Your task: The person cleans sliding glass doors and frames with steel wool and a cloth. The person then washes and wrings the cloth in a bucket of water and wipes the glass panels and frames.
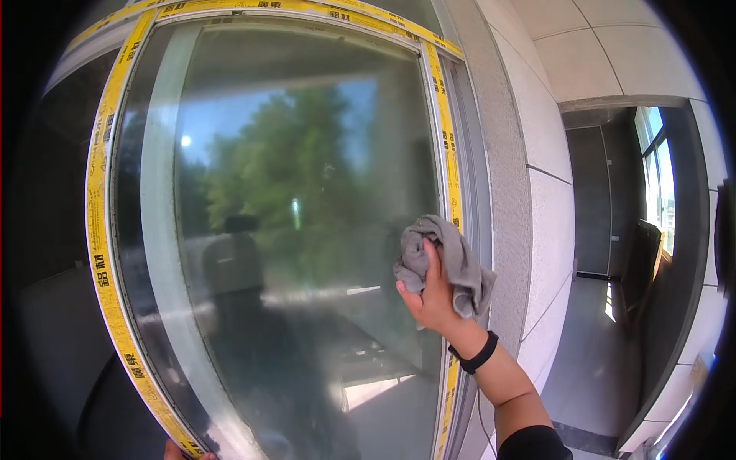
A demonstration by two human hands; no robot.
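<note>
At bottom, left hand is cropped; right hand holds grey cloth.

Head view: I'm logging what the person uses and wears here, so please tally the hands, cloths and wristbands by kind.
Hands: 2, the right hand holding the cloth and the left hand, only partly in view
Cloths: 1, the grey cloth
Wristbands: 1, the black wristband
Total: 4
</note>
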